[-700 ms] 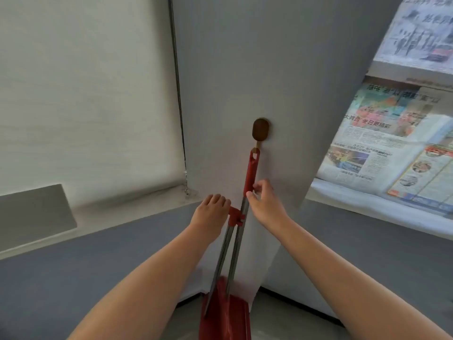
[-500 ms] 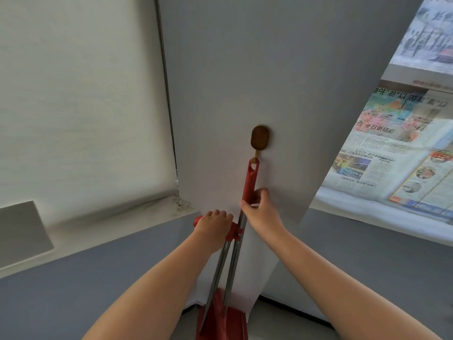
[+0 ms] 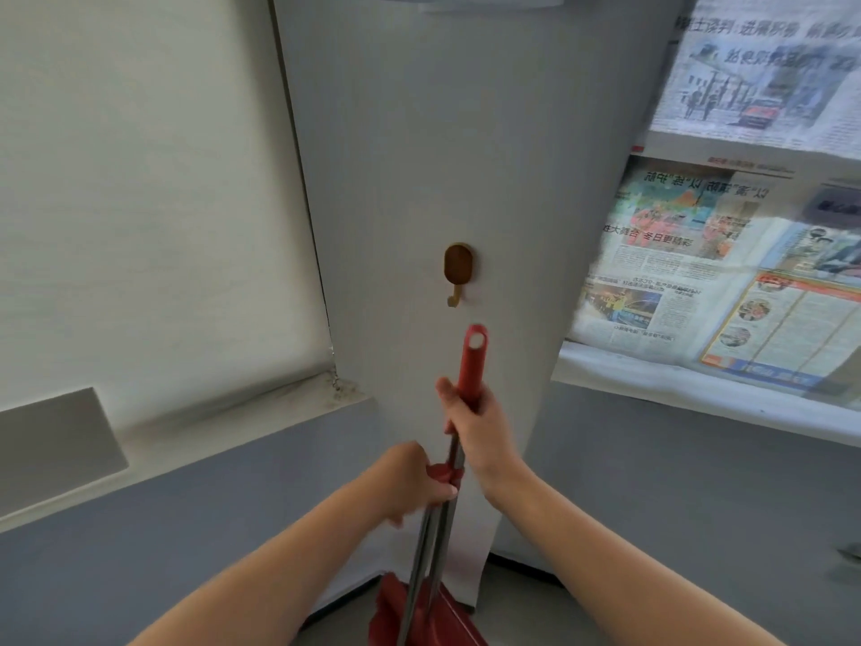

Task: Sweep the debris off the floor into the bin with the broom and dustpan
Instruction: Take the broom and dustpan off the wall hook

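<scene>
A red broom handle [image 3: 471, 361] with a hanging hole at its tip points up just below a brown wall hook [image 3: 459, 270], free of it. My right hand [image 3: 475, 426] is closed around the red grip. Two grey metal shafts [image 3: 431, 543] run down side by side to the red broom head and dustpan [image 3: 419, 613] at the bottom edge. My left hand [image 3: 410, 482] grips the second shaft at its red clip [image 3: 442, 473]. Neither debris nor a bin is in view.
A white wall panel [image 3: 466, 156] carries the hook. A window blind [image 3: 140, 179] and a dusty sill [image 3: 233, 421] lie to the left. Newspaper sheets [image 3: 722, 272] cover the window on the right. Grey wall runs below both.
The broom handle has come off the hook and now sits lower, with a gap under the hook. My right hand has closed fully around the grip.
</scene>
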A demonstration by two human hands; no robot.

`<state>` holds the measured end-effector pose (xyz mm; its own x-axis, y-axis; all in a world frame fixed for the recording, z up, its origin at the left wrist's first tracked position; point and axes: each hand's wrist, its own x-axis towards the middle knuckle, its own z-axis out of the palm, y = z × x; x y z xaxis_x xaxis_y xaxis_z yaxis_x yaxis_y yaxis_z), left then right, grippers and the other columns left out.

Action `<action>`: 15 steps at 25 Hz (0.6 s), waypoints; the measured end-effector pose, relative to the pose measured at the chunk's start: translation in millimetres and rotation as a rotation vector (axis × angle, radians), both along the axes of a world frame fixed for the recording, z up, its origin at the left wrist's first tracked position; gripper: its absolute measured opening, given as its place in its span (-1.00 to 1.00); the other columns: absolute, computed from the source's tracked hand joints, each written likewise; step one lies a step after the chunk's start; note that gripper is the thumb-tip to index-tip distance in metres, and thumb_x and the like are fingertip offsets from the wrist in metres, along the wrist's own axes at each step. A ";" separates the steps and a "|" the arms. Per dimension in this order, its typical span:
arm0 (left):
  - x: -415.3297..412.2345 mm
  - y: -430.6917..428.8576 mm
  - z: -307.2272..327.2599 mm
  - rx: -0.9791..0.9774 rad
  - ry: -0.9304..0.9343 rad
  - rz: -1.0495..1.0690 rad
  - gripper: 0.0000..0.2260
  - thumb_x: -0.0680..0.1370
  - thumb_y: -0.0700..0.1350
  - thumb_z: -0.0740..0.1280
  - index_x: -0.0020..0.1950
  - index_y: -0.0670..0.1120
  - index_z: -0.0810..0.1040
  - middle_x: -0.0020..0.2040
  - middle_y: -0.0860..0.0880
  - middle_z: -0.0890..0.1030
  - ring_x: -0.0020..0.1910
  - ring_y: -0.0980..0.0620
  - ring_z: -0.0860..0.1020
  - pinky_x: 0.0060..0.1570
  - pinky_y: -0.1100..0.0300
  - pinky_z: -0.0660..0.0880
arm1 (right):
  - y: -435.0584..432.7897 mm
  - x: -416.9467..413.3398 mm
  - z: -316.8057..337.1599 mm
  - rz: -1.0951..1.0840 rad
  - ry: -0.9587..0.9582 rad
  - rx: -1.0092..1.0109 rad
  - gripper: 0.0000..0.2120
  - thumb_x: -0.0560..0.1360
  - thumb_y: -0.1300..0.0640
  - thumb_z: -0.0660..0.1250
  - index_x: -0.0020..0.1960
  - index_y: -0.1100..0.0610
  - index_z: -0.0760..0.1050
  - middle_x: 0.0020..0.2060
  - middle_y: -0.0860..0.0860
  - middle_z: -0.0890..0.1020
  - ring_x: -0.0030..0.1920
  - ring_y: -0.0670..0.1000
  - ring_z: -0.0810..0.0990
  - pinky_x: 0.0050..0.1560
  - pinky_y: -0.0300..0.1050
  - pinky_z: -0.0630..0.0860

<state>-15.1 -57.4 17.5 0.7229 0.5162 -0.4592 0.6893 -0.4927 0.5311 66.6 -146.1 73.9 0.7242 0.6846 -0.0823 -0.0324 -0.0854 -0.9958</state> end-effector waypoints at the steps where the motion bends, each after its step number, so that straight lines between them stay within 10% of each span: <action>1: -12.4 -24.5 -2.8 0.053 -0.030 0.002 -0.71 0.39 0.18 0.38 -0.27 -0.03 0.48 -0.36 0.03 0.51 -0.41 0.05 0.51 -0.43 0.23 0.40 | -18.2 -8.6 5.1 -0.052 0.111 0.004 -0.77 0.44 0.02 0.43 -0.28 0.06 0.43 -0.49 -0.04 0.42 -0.43 -0.06 0.40 -0.28 -0.17 0.43; 7: -76.0 -176.7 12.8 0.275 -0.236 0.034 -0.62 0.38 0.22 0.36 -0.32 -0.10 0.47 -0.28 -0.04 0.58 -0.19 -0.11 0.60 -0.25 0.15 0.42 | -162.2 -45.8 33.6 -0.084 0.127 0.161 -0.60 0.39 0.33 0.40 -0.53 0.05 0.37 -0.65 -0.07 0.35 -0.59 -0.07 0.28 -0.51 -0.22 0.26; 10: -122.1 -258.9 2.9 0.393 -0.245 -0.018 -0.59 0.41 0.26 0.35 -0.27 -0.10 0.47 -0.25 -0.02 0.58 -0.12 -0.07 0.61 -0.20 0.15 0.44 | -258.2 -34.1 48.3 -0.353 0.187 0.314 -0.67 0.40 0.31 0.36 -0.44 0.06 0.33 -0.68 -0.14 0.34 -0.65 -0.15 0.23 -0.61 -0.31 0.15; 15: -196.7 -390.4 -22.1 0.329 -0.380 0.193 -0.57 0.33 0.35 0.33 -0.36 -0.02 0.49 -0.22 0.02 0.69 -0.12 0.01 0.66 -0.14 0.06 0.57 | -423.6 -106.3 39.1 -0.201 0.074 0.348 -0.64 0.38 0.23 0.44 -0.50 0.02 0.39 -0.63 -0.12 0.35 -0.56 -0.12 0.26 -0.46 -0.23 0.15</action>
<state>-211.8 -447.8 -4.6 0.6842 0.7289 0.0246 0.5732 -0.5582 0.5999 -39.7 -569.7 113.1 0.8472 0.5263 0.0722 -0.0870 0.2715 -0.9585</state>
